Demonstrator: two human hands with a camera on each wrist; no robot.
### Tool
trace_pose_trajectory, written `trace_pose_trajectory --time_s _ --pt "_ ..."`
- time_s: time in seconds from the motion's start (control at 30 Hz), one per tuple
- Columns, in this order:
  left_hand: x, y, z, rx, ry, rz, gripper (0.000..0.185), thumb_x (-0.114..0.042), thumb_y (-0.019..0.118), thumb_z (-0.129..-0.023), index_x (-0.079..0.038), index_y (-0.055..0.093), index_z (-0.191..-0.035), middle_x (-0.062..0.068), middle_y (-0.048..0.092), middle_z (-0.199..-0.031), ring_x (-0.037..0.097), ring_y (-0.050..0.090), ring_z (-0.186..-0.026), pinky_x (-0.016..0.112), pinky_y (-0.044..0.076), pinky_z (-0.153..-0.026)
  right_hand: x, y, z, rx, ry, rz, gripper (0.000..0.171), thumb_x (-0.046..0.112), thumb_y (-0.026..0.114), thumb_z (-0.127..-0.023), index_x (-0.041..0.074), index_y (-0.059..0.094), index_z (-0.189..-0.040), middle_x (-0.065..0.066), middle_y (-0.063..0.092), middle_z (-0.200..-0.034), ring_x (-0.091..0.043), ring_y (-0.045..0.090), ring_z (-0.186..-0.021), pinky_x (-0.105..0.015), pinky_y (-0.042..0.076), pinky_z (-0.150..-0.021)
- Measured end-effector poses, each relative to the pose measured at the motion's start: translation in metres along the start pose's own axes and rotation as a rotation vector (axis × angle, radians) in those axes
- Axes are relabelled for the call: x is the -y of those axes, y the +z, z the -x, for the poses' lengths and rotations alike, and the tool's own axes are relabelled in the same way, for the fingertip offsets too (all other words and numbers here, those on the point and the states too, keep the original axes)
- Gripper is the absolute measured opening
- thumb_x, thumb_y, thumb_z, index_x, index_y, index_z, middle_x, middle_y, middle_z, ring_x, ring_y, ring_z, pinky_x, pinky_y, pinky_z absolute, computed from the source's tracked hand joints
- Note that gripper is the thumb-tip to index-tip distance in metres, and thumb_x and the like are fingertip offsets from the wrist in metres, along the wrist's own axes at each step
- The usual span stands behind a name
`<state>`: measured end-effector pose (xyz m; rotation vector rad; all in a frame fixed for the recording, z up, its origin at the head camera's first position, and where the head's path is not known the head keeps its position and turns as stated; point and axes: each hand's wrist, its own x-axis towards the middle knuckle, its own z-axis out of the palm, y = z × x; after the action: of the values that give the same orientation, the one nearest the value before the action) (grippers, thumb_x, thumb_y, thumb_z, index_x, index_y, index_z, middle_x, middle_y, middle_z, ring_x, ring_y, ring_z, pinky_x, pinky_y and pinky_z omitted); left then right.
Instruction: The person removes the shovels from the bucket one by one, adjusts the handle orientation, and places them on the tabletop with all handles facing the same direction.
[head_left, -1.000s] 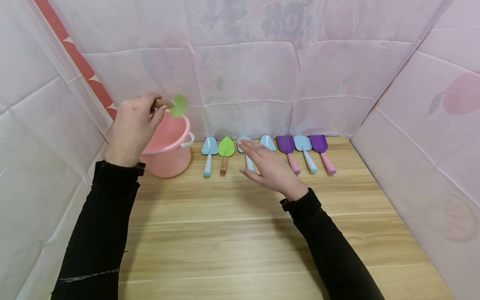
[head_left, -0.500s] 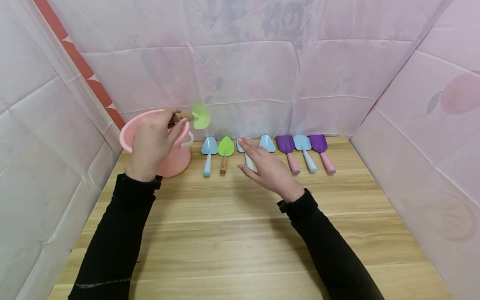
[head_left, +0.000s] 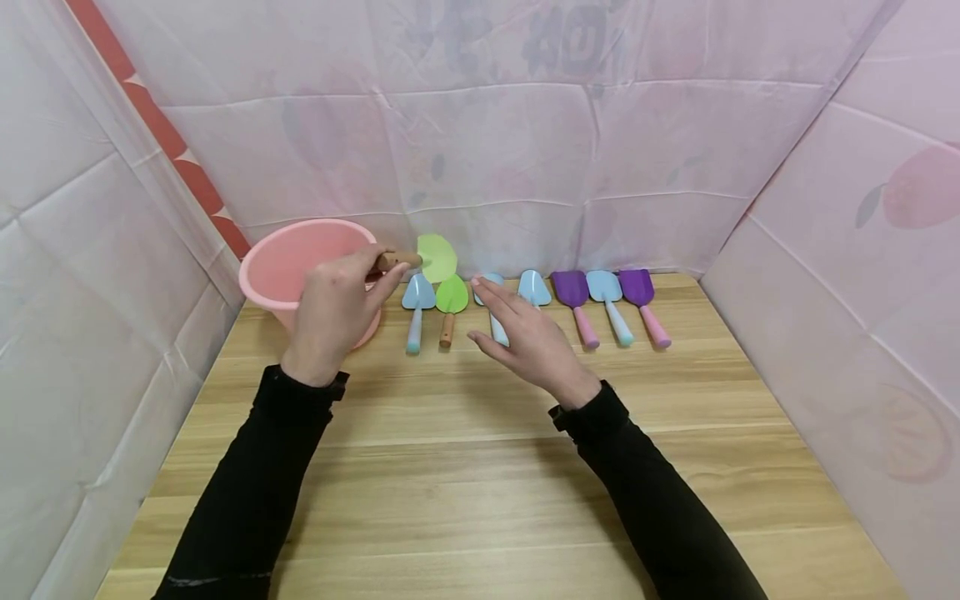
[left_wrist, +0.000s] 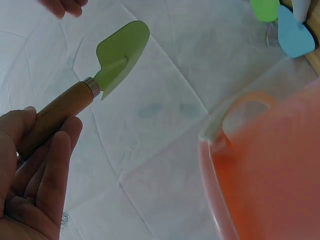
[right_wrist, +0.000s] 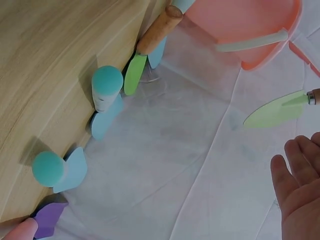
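Left hand [head_left: 330, 310]: grips the wooden handle of a green-bladed small trowel [head_left: 427, 257], raised just right of the pink plastic bucket [head_left: 288, 258].
Right hand [head_left: 528, 342]: fingers spread, holding nothing, above a light-blue trowel [head_left: 495, 321] in the row.
Surface: pale wooden table [head_left: 480, 467], pink sheeting behind.
Left wrist view only: white bucket handle [left_wrist: 240, 107].
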<state>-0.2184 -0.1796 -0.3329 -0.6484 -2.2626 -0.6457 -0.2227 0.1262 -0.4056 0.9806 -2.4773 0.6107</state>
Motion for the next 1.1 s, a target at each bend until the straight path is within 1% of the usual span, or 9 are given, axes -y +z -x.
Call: trace_pose_trajectory --time_s 0.13,0.3,0.47,0.67,0.87,0.97,1.1 --pt "-0.005 0.008 0.003 -0.002 0.023 0.075 0.018 -0.019 0.086 -0.11 -0.002 0.083 -0.116 0.01 0.088 -0.096 0.029 0.089 -0.088 0.045 0.074 -0.081 0.002 0.001 0.0 -0.057 -0.031 0.009 0.078 0.027 0.088 -0.109 0.004 0.053 -0.175 -0.017 0.061 -0.177 -0.039 0.069 -0.154 -0.055 0.066 -0.118" --pt "-0.011 0.02 0.009 0.01 0.044 0.143 0.017 -0.016 0.089 -0.107 -0.003 0.084 -0.117 0.008 0.09 -0.099 0.026 0.09 -0.092 0.041 0.075 -0.084 0.003 0.003 0.0 -0.111 -0.066 0.027 0.073 0.026 0.089 -0.108 0.002 0.059 -0.17 -0.019 0.066 -0.171 -0.039 0.073 -0.149 -0.053 0.068 -0.115" --pt "-0.016 0.031 0.015 0.022 0.051 0.182 0.016 -0.015 0.088 -0.107 -0.004 0.085 -0.119 0.007 0.09 -0.102 0.023 0.09 -0.093 0.038 0.075 -0.086 0.003 0.005 0.0 -0.134 -0.077 0.039 0.07 0.024 0.089 -0.107 0.003 0.061 -0.168 -0.019 0.07 -0.166 -0.039 0.075 -0.146 -0.053 0.068 -0.115" --pt "-0.025 0.04 0.021 0.02 0.073 0.187 0.016 -0.017 0.089 -0.108 -0.005 0.083 -0.118 0.004 0.087 -0.093 0.02 0.088 -0.087 0.036 0.075 -0.084 0.004 0.008 0.001 -0.169 -0.101 0.054 0.063 0.017 0.091 -0.105 0.006 0.066 -0.162 -0.018 0.077 -0.155 -0.037 0.076 -0.142 -0.05 0.069 -0.114" --pt "-0.031 0.05 0.029 0.048 0.053 0.239 0.016 -0.015 0.088 -0.108 -0.003 0.081 -0.117 0.003 0.083 -0.089 0.019 0.087 -0.084 0.036 0.075 -0.085 0.008 0.013 -0.001 -0.223 -0.138 0.043 0.052 0.011 0.091 -0.104 0.003 0.072 -0.152 -0.015 0.08 -0.144 -0.034 0.078 -0.134 -0.045 0.07 -0.111" --pt "-0.034 0.056 0.033 0.051 0.043 0.26 0.016 -0.015 0.089 -0.107 -0.003 0.082 -0.116 0.002 0.082 -0.089 0.017 0.088 -0.085 0.035 0.076 -0.086 0.009 0.015 -0.001 -0.25 -0.147 0.033 0.045 0.007 0.091 -0.103 0.003 0.074 -0.145 -0.014 0.081 -0.138 -0.033 0.078 -0.129 -0.043 0.071 -0.107" --pt "-0.039 0.062 0.037 0.054 0.029 0.28 0.017 -0.016 0.089 -0.107 -0.003 0.083 -0.117 0.002 0.082 -0.089 0.018 0.088 -0.088 0.035 0.075 -0.087 0.01 0.018 0.0 -0.274 -0.149 0.029 0.038 0.007 0.092 -0.103 0.004 0.076 -0.137 -0.014 0.08 -0.131 -0.032 0.077 -0.122 -0.041 0.071 -0.1"
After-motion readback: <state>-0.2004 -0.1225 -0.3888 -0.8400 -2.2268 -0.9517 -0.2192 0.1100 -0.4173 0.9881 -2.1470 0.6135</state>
